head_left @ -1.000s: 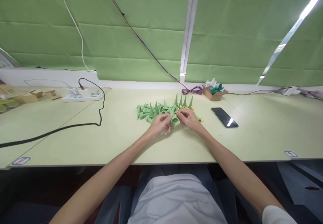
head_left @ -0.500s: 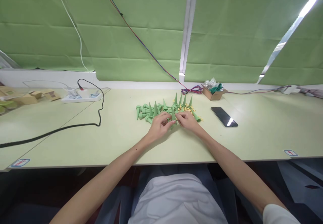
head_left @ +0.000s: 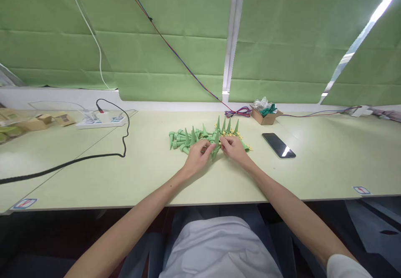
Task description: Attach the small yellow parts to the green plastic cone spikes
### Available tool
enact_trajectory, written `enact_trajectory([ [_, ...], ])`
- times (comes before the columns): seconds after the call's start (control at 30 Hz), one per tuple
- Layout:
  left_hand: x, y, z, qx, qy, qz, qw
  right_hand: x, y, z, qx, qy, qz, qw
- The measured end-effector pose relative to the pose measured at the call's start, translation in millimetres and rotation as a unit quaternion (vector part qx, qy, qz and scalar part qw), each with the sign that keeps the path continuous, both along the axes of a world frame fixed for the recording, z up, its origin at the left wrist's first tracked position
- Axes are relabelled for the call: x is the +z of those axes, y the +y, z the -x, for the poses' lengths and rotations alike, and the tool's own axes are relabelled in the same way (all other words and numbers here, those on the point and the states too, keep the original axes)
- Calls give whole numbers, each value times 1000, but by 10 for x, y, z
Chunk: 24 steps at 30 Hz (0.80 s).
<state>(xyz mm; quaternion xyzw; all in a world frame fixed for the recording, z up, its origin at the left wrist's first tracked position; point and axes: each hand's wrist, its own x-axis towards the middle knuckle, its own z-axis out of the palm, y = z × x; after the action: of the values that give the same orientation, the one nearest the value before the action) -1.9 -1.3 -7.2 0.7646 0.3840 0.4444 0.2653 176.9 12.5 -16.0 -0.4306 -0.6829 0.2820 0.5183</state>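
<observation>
One green spike point(head_left: 216, 139) is sitting in the left hand's point(head_left: 198, 152) grip over the desk point(head_left: 140, 178), seemingly unfinished; the right hand's point(head_left: 233, 147) contents aren't showing; other spikes point(head_left: 193, 134) and yellow pieces point(head_left: 250, 147), apparently left, are resting nearby.

Clock centred between left hand point(head_left: 199, 152) and right hand point(head_left: 232, 147), 12 away from the person. Blocked: upright green spikes point(head_left: 218, 124), 10 through 1. Cardboard box point(head_left: 265, 118) at 2, phone point(head_left: 277, 144) flat at 3, short gap before it. Counter point(head_left: 216, 182) open at 6; 9 open until black cable point(head_left: 124, 138).
</observation>
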Motion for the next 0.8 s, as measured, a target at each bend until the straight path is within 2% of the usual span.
enact_trajectory([
  [0.07, 11, -4, 2, -16, 10, 31, 999, -6, -1, -5, -8, 0, -13, 1000],
  [0.23, 2, 19, 4, -68, -23, 176, 982, 37, -56, 12, -6, -44, -59, 997],
  [0.37, -9, 42, 16, -97, -65, 224, 968, 73, -104, 42, 6, -56, -62, 997],
  [0.5, -15, 45, 34, -104, -77, 224, 966, 75, -116, 46, 11, -57, -56, 997],
  [0.8, 22, -7, 62, -109, -39, 184, 976, 73, -111, 56, 31, -33, -28, 999],
])
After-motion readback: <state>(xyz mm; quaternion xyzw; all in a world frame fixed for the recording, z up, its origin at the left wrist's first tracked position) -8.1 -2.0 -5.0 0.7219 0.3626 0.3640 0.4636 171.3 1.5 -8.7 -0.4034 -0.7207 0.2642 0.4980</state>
